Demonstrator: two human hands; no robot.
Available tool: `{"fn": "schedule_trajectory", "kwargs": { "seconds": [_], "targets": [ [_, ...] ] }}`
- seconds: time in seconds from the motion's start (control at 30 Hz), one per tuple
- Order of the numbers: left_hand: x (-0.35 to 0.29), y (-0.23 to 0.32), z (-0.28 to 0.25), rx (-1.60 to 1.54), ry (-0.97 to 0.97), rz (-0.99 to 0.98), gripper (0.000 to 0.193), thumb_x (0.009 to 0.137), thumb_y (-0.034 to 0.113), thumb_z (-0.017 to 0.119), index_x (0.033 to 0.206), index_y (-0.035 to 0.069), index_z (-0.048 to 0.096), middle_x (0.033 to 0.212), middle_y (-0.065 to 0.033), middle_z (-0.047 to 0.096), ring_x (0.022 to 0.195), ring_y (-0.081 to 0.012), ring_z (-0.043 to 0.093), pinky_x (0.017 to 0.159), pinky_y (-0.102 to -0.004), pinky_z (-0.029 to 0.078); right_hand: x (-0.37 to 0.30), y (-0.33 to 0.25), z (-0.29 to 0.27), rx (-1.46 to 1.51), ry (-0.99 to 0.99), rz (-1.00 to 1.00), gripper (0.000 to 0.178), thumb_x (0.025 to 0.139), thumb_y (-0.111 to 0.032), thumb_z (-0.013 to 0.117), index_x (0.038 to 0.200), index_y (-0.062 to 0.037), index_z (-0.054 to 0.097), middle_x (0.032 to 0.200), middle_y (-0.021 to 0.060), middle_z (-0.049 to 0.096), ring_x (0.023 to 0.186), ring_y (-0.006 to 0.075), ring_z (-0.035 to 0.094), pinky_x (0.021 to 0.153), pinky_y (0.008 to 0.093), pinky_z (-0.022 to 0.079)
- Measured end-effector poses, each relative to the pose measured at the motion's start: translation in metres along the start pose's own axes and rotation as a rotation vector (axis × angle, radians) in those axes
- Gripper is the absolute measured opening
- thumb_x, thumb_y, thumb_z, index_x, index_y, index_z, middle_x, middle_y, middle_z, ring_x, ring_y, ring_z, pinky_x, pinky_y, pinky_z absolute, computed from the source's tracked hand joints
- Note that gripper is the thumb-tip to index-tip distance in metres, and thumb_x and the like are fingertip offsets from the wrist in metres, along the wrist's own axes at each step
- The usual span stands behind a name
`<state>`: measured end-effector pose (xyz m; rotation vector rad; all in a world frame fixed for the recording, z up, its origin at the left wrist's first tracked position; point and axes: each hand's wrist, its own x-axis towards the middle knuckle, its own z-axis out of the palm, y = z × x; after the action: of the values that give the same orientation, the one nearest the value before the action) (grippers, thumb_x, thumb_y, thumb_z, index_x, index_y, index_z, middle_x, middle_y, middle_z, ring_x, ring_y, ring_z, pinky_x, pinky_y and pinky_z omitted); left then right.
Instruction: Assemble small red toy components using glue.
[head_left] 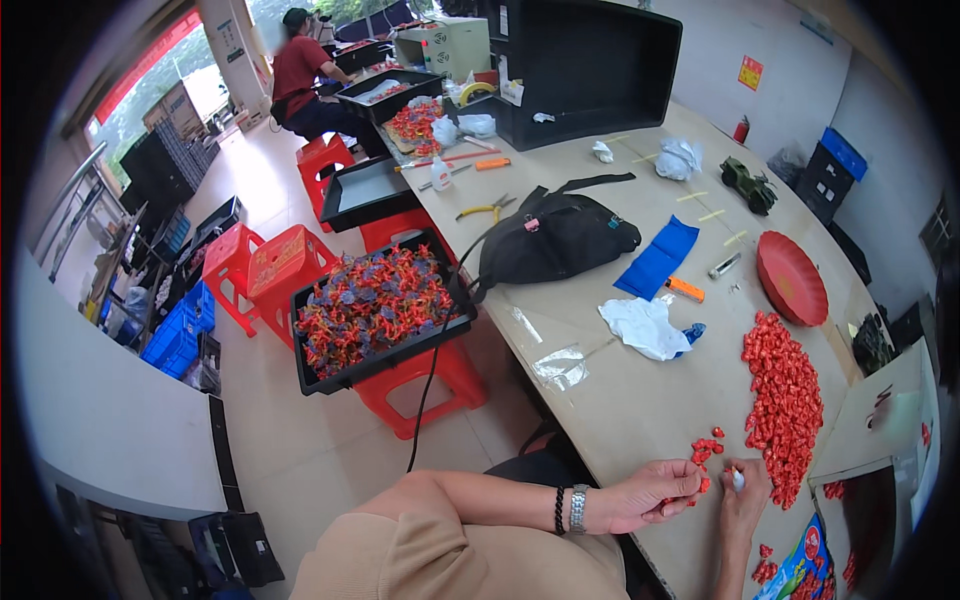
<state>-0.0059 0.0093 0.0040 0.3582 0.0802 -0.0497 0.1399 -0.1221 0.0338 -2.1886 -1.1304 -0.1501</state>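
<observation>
My left hand [650, 497], with a dark beaded bracelet and a metal watch at the wrist, is closed in a pinch on a small red piece [704, 485]. Close beside it, my right hand [743, 505] is curled round a small white object [738, 481], whose kind I cannot make out. A bit of red shows by its fingertips. A few loose red pieces [706, 446] lie just beyond my hands. The large pile of shiny red pieces [782, 400] spreads over the table, to the right of and beyond my right hand.
A red bowl [790, 278], white plastic bag [645, 328], blue pouch [657, 257] and black bag [560, 235] lie farther along the table [640, 400]. Left of it, a black tray [380, 310] of red and purple pieces rests on a red stool [425, 388]. Another person [305, 75] sits far off.
</observation>
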Motion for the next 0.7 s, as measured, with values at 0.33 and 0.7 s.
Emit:
{"fn": "schedule_trajectory", "kwargs": {
  "seconds": [0.33, 0.7],
  "targets": [
    [0.000, -0.004, 0.001, -0.007, -0.015, -0.017, 0.019, 0.094, 0.025, 0.060, 0.100, 0.009, 0.053, 0.087, -0.0008, 0.056, 0.054, -0.0017, 0.042, 0.042, -0.0164, 0.026, -0.027, 0.021, -0.017, -0.087, -0.036, 0.226, 0.019, 0.065, 0.010, 0.065, 0.080, 0.0060, 0.055, 0.080, 0.0140, 0.053, 0.076, 0.0279, 0.055, 0.069, 0.0357, 0.043],
    [0.003, -0.006, -0.004, -0.015, 0.013, -0.013, 0.020, 0.093, 0.026, 0.060, 0.100, 0.009, 0.053, 0.087, -0.0019, 0.057, 0.053, -0.0012, 0.041, 0.041, -0.0164, 0.025, -0.024, 0.017, -0.025, 0.000, -0.084, 0.200, 0.023, 0.067, 0.010, 0.065, 0.089, 0.0054, 0.063, 0.081, 0.0152, 0.055, 0.076, 0.0298, 0.055, 0.070, 0.0370, 0.044]
  ]
}}
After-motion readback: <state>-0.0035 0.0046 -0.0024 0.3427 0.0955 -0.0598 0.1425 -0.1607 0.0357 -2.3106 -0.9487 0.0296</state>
